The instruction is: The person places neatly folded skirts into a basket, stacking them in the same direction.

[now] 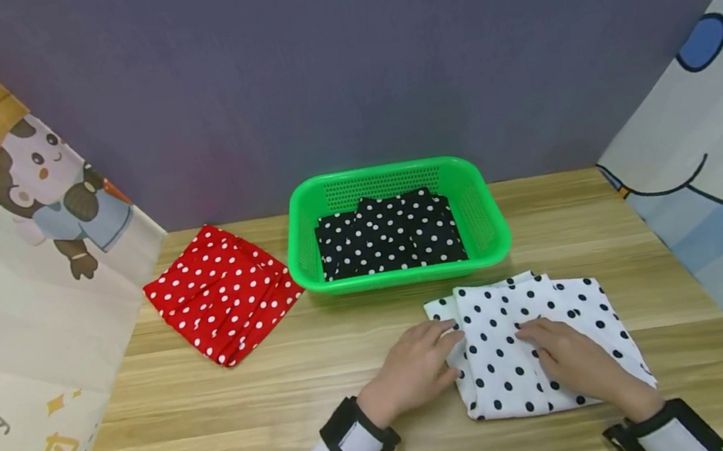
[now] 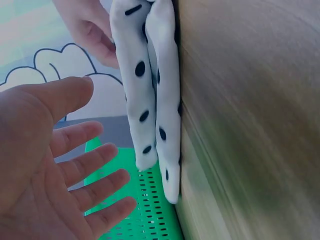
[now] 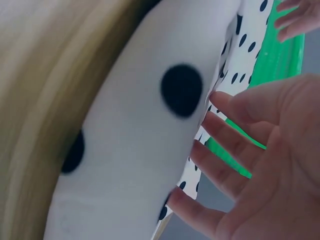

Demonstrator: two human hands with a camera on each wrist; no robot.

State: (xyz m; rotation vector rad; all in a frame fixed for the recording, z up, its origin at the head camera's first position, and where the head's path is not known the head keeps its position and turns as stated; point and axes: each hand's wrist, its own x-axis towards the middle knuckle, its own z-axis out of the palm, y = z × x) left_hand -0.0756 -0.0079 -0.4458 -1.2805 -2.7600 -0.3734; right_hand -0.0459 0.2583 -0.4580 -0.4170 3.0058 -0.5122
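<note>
Risk: folded layers of the white polka-dot cloth [image 1: 533, 340] looked loosely stacked, with puffy edges in the wrist views; a sideways push from either palm could, I judge, slide the top layer off and undo the fold.
Second risk: cloth lay close in front of the green basket [image 1: 396, 224]; a careless lift could snag a corner on its rim and drag it.
Left hand [image 1: 418, 369]: flat on the desk [image 1: 238, 431] at the cloth's left edge, fingers [image 2: 87, 167] straight and slightly spread, tips touching the white fabric, nothing gripped.
Right hand [image 1: 574, 361]: lying on top of the cloth, fingers [image 3: 225, 165] straight and a little apart, pressing down on the fabric rather than pinching it.
White polka-dot cloth: folded, on the desk near the person, just in front of the basket and apart from it.
Green basket: at the middle of the desk, holding a folded black polka-dot cloth [image 1: 392, 240].
Red polka-dot cloth [image 1: 224, 293]: folded, on the desk just left of the basket, well away from both hands.
</note>
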